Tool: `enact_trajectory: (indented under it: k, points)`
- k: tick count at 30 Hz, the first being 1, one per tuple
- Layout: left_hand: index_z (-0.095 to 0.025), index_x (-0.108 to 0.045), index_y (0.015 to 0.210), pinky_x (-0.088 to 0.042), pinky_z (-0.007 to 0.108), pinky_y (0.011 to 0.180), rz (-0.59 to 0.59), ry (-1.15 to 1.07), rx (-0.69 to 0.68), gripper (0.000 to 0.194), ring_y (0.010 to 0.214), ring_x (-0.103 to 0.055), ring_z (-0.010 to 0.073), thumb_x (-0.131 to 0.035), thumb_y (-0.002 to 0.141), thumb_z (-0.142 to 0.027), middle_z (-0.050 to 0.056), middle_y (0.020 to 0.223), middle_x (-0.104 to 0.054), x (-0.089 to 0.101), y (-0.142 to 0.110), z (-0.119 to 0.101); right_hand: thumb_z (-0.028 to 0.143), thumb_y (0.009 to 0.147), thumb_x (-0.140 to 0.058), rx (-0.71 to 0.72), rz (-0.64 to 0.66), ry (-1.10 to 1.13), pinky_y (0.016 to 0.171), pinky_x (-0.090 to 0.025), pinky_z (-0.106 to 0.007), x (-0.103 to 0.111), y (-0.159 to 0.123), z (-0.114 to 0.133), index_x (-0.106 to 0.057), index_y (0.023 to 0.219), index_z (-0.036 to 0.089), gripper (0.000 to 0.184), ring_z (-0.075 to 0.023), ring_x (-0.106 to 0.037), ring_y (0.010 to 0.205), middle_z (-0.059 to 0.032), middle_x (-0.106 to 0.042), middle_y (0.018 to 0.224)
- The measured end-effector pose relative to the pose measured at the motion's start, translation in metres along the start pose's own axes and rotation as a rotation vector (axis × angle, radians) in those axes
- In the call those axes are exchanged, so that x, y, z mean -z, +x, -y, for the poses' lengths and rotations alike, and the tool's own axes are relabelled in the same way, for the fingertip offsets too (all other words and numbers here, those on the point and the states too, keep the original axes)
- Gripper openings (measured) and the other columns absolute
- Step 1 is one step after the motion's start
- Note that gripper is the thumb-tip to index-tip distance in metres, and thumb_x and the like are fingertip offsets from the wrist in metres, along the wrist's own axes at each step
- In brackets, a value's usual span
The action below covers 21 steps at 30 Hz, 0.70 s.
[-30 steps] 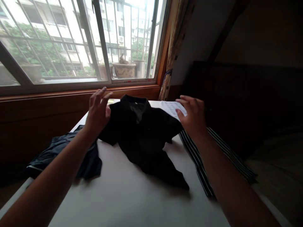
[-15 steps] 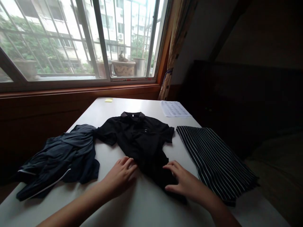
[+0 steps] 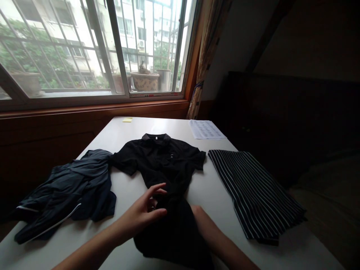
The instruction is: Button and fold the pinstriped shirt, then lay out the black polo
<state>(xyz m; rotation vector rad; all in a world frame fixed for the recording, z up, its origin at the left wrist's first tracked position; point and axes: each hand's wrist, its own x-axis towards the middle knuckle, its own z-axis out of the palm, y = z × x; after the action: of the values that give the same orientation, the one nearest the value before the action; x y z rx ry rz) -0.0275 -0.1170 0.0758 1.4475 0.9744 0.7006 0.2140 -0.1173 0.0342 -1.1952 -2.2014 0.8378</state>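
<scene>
A black polo shirt (image 3: 165, 165) lies front up, its collar toward the window and its lower part bunched and pulled toward me. My left hand (image 3: 152, 208) is over the shirt's left side, thumb and fingers apart, with no cloth visibly gripped. At the shirt's lower right side is my right hand (image 3: 198, 213); the black cloth hides its fingers, so I cannot see whether they grip the fabric.
The white table (image 3: 126, 183) holds dark blue-grey clothing (image 3: 70, 191) with white piping at left, and a black-and-white striped garment (image 3: 253, 191) at right. Printed sheets (image 3: 206, 129) and a yellow sticky note (image 3: 127, 119) lie near the far edge, below the window.
The shirt's lower part has spread toward me and to the left. My left hand has turned, its thumb and fingers parting; my right hand has moved left, its fingers now behind cloth.
</scene>
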Motion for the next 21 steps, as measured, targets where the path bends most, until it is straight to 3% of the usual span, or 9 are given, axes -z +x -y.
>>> enact_trajectory:
  k: [2, 4, 7, 10, 13, 16, 18, 21]
  points:
    - [-0.028, -0.051, 0.137, -0.048, 0.03, 0.076, 0.013, 0.109, -0.005, 0.057, 0.086, -0.057, 0.0165, -0.07, 0.084, -0.036, 0.007, 0.127, -0.058, 0.002, -0.01, 0.002, 0.021, 0.089, -0.057, -0.166, -0.008, 0.008, 0.062, -0.05, -0.027, 0.012, -0.004, -0.007, -0.063, 0.08, 0.021, 0.011, -0.0177, -0.064, 0.067, 0.0001, -0.067, 0.074]
    - [-0.028, -0.056, 0.131, -0.048, 0.03, 0.077, 0.043, 0.228, -0.005, 0.05, 0.088, -0.057, 0.0174, -0.069, 0.083, -0.031, 0.006, 0.122, -0.059, 0.003, -0.021, 0.002, 0.017, 0.087, -0.057, -0.187, -0.1, -0.071, 0.069, -0.052, -0.03, 0.024, -0.008, -0.011, -0.063, 0.087, 0.02, 0.007, -0.0178, -0.064, 0.071, -0.0016, -0.067, 0.082]
    - [-0.031, -0.055, 0.133, -0.048, 0.03, 0.081, 0.112, 0.27, -0.008, 0.049, 0.098, -0.057, 0.0191, -0.068, 0.085, -0.026, 0.005, 0.128, -0.055, 0.001, -0.037, -0.003, 0.012, 0.082, -0.062, -0.035, -0.159, -0.127, 0.085, -0.054, -0.038, 0.029, -0.011, -0.01, -0.061, 0.114, 0.023, 0.034, -0.0214, -0.064, 0.093, -0.0068, -0.064, 0.111]
    - [-0.032, -0.051, 0.137, -0.049, 0.031, 0.087, 0.186, 0.094, 0.0, 0.049, 0.109, -0.057, 0.0207, -0.064, 0.09, -0.028, 0.006, 0.13, -0.053, -0.002, -0.049, -0.007, 0.007, 0.078, -0.067, 0.192, -0.129, -0.162, 0.099, -0.05, -0.044, 0.017, -0.01, -0.003, -0.054, 0.131, 0.026, 0.057, -0.0263, -0.054, 0.117, -0.0095, -0.056, 0.132]
    - [-0.03, -0.047, 0.14, -0.051, 0.033, 0.086, 0.215, -0.091, 0.055, 0.047, 0.101, -0.06, 0.0203, -0.059, 0.095, -0.035, 0.006, 0.114, -0.06, -0.007, -0.054, -0.002, 0.003, 0.079, -0.063, 0.345, -0.1, -0.215, 0.093, -0.051, -0.043, -0.001, -0.004, 0.004, -0.059, 0.125, 0.026, 0.051, -0.0254, -0.055, 0.109, -0.0076, -0.063, 0.121]
    - [-0.028, -0.049, 0.137, -0.052, 0.033, 0.083, 0.123, -0.067, 0.079, 0.04, 0.09, -0.062, 0.0183, -0.052, 0.098, -0.034, 0.004, 0.101, -0.062, -0.01, -0.055, 0.009, 0.006, 0.084, -0.059, 0.419, -0.071, -0.268, 0.084, -0.051, -0.042, -0.008, 0.001, 0.007, -0.065, 0.112, 0.024, 0.034, -0.0237, -0.057, 0.092, -0.0055, -0.068, 0.1]
    - [-0.028, -0.052, 0.133, -0.052, 0.033, 0.085, 0.063, 0.011, 0.047, 0.033, 0.093, -0.063, 0.0189, -0.047, 0.1, -0.029, 0.005, 0.106, -0.062, -0.01, -0.056, 0.02, 0.006, 0.085, -0.057, 0.427, -0.081, -0.252, 0.079, -0.052, -0.04, -0.003, 0.001, 0.006, -0.066, 0.11, 0.023, 0.031, -0.0225, -0.057, 0.088, -0.0058, -0.068, 0.096]
    - [-0.031, -0.056, 0.129, -0.049, 0.036, 0.099, 0.078, 0.179, -0.085, 0.035, 0.113, -0.059, 0.0224, -0.043, 0.098, -0.019, 0.008, 0.125, -0.058, -0.01, -0.058, 0.037, 0.005, 0.088, -0.054, 0.393, -0.129, -0.17, 0.075, -0.052, -0.035, 0.012, -0.002, 0.002, -0.065, 0.113, 0.023, 0.032, -0.0203, -0.059, 0.085, -0.006, -0.066, 0.096]
